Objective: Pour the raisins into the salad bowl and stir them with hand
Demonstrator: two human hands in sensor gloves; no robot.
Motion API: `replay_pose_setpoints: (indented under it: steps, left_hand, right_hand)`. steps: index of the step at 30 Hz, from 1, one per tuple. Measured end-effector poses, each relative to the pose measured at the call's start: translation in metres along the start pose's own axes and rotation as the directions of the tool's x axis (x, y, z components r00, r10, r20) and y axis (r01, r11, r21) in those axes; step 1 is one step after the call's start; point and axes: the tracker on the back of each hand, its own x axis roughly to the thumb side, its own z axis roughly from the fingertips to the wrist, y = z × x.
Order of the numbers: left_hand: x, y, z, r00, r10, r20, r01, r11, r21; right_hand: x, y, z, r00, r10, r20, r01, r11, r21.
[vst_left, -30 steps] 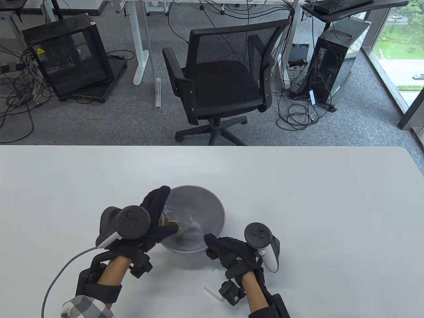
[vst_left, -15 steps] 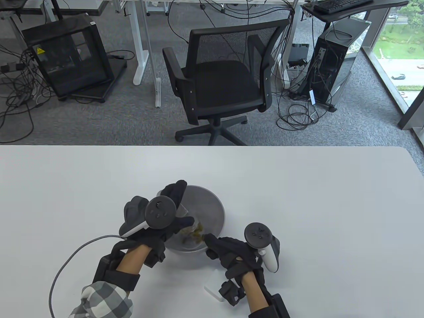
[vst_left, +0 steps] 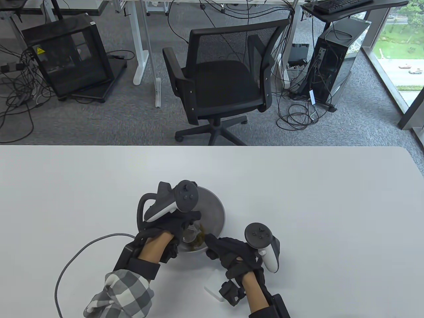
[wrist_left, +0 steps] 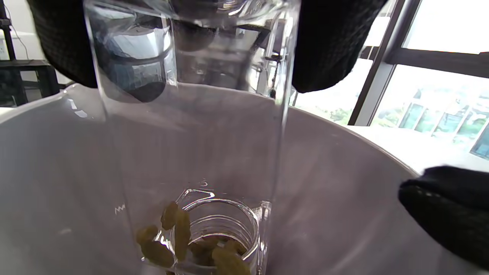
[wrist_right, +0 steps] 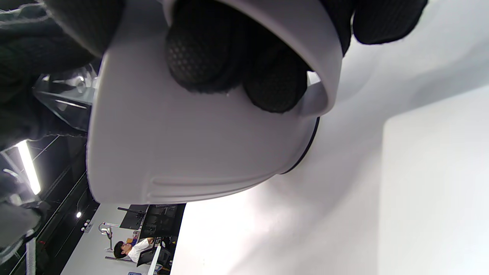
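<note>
A grey metal salad bowl (vst_left: 219, 207) stands on the white table. My left hand (vst_left: 180, 225) grips a clear jar (vst_left: 190, 233) and holds it mouth down inside the bowl. In the left wrist view the jar (wrist_left: 191, 133) is nearly empty, with a few yellow-green raisins (wrist_left: 179, 236) at its neck. More raisins (vst_left: 200, 237) lie on the bowl's bottom. My right hand (vst_left: 215, 246) grips the bowl's near right rim. In the right wrist view its fingers (wrist_right: 198, 57) curl over the rim into the bowl (wrist_right: 172, 152).
A small white flat object (vst_left: 212, 287) lies on the table under my right wrist. A grey cable (vst_left: 79, 255) trails from my left arm. Beyond the table's far edge stand a black office chair (vst_left: 222, 79) and a computer tower (vst_left: 334, 63).
My left hand has turned over and moved right above the bowl, tipping the jar from slanted to mouth down. Raisins have dropped into the bowl. The right hand has stayed put.
</note>
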Motion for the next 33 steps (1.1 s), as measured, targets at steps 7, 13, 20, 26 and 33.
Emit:
replay_pose_setpoints:
  steps: [7,13,20,26,33]
  left_hand:
    - [0.008,0.013,0.019,0.996,-0.009,0.089,0.0,0.994,0.108]
    - [-0.001,0.027,0.028,0.998,-0.011,0.056,0.003,0.988,0.153]
    - [-0.058,0.007,0.059,0.947,0.261,0.19,-0.306,0.912,0.273]
    - [-0.137,-0.065,0.111,0.836,0.506,0.211,-0.532,0.842,0.09]
    - [-0.209,-0.122,0.112,0.809,0.581,-0.091,-0.567,0.811,0.143]
  right_hand:
    - [0.001,0.0,-0.001,1.0,0.004,-0.001,-0.004,1.0,0.005]
    - [0.0,0.0,0.0,1.0,0.001,-0.001,-0.001,1.0,0.001]
    - [-0.001,0.0,0.0,1.0,-0.001,-0.001,0.001,1.0,-0.003]
    - [0.0,-0.001,-0.001,1.0,0.009,0.005,-0.009,1.0,-0.007]
    - [0.0,0.0,0.001,1.0,0.007,0.003,-0.007,1.0,-0.011]
